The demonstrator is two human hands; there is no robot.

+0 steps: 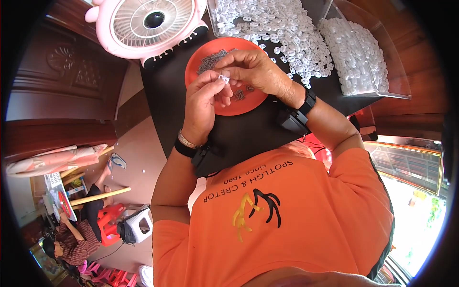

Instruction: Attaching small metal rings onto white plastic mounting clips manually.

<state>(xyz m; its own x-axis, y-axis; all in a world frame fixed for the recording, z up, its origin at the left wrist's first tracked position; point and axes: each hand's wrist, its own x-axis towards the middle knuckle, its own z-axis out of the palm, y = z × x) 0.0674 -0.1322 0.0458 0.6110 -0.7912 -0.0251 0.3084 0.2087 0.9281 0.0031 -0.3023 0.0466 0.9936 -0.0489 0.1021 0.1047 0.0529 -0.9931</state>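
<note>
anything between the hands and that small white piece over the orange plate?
Nothing visible. Both the left hand and the right hand already pinch the small white piece at their fingertips, above the orange plate with its small grey metal parts. The loose white pieces lie farther back.

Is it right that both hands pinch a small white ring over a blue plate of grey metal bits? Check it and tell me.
Not quite. The plate is orange-red, not blue. The rest holds: the head view shows the left hand and right hand pinching a small white ring between their fingertips, over the plate with its grey metal bits.
</note>
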